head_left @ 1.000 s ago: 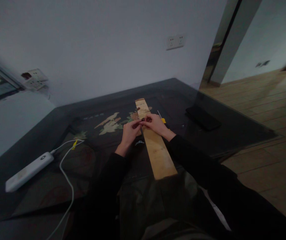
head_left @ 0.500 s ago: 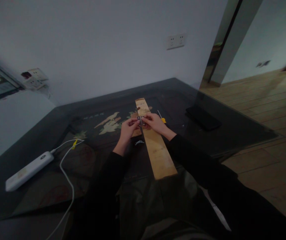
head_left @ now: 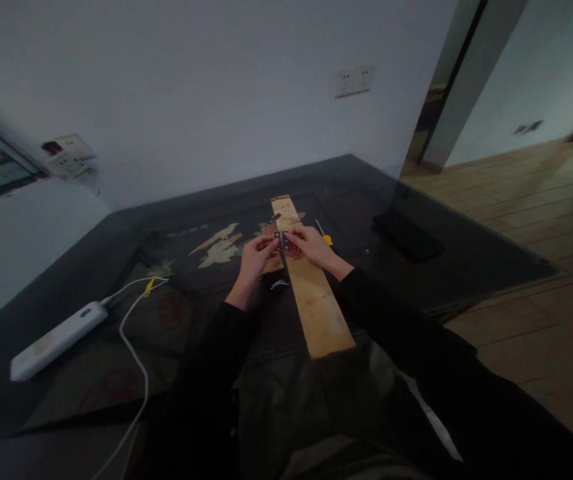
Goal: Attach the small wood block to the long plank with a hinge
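Head view. Both hands meet over a long wooden plank [head_left: 311, 293] lying on a dark glass-topped table [head_left: 466, 260]. The left hand [head_left: 255, 257] and right hand [head_left: 310, 245] each pinch, fingers closed, one side of a small metal hinge [head_left: 281, 239] held just above the plank's far half. At 6 o'clock of the left hand, a small pale cluster, too small to identify [head_left: 279, 284], lies beside the plank. At 3 o'clock of the right hand, a yellow-handled tool [head_left: 324, 235]; farther at 3 o'clock, a black phone [head_left: 407, 235]. At 8 o'clock, well apart, a white power bank [head_left: 59, 339] with its cable [head_left: 133, 347].
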{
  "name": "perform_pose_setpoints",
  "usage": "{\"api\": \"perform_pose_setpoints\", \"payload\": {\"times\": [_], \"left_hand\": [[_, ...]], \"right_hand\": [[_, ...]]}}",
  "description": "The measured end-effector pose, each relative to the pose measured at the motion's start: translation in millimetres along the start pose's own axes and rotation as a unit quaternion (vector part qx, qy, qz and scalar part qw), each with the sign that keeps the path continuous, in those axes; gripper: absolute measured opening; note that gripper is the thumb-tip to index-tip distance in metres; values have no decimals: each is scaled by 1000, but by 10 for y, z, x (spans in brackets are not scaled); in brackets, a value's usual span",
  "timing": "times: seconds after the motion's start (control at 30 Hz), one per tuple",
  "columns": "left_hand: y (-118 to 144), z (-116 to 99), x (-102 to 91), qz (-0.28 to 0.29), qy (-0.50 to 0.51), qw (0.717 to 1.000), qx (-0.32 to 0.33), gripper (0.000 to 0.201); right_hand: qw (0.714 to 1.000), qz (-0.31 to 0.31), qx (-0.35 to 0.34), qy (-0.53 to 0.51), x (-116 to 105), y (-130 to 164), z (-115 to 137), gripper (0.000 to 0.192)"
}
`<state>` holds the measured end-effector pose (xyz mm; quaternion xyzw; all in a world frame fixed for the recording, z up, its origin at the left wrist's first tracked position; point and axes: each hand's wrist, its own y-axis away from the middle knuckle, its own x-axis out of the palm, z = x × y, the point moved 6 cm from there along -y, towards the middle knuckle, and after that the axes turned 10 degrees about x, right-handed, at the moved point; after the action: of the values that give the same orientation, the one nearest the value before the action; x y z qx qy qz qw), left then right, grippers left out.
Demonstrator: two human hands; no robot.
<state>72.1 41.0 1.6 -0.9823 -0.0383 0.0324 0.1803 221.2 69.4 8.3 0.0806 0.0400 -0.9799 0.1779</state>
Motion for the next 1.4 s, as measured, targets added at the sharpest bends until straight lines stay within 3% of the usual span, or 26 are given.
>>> {"api": "perform_pose_setpoints", "payload": {"times": [0.57,0.87,1.07,1.4], "left_hand": [[-9,1,-1,5,-10,1000,-3,32],[-124,275,-267,-93,57,993,-51,29],[-103,360,-228,-59,18,993,-102,19],[-171,425,-67,-15,-54,990,-129,9]], "right_hand": [[1000,-7,-10,8,-23,27,27,15],[998,-57,-1,3,-146,-16,20,13],[981,-84,-80,153,-140,-12,19,2],[934,-75,-69,343,-86,-18,-50,26]]}}
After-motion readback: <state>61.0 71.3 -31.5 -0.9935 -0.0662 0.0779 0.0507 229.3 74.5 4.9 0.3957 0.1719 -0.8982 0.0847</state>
